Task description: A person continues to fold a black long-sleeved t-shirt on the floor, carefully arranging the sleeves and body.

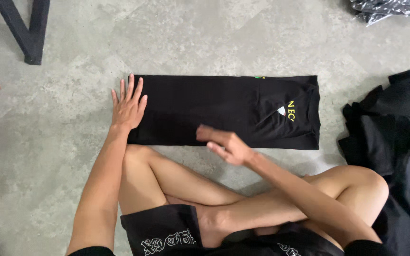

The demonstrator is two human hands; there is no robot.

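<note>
The black shirt (pixel 224 111) lies flat on the concrete floor (pixel 214 38), folded into a long narrow strip directly at 12 o'clock from the seated person's crossed legs. Its long axis runs from 9 o'clock to 3 o'clock, with the collar and yellow print at the 3 o'clock end and the hem at the 9 o'clock end. As a judgement, the lengthwise folds are complete and the crosswise folds are not yet made. The left hand (pixel 128 105) rests palm down on the hem end, fingers spread. The right hand (pixel 226 144) hovers over the near edge at mid-length, fingers extended and loosely together, gripping nothing. A pile of dark garments (pixel 395 128) lies at 3 o'clock.
</note>
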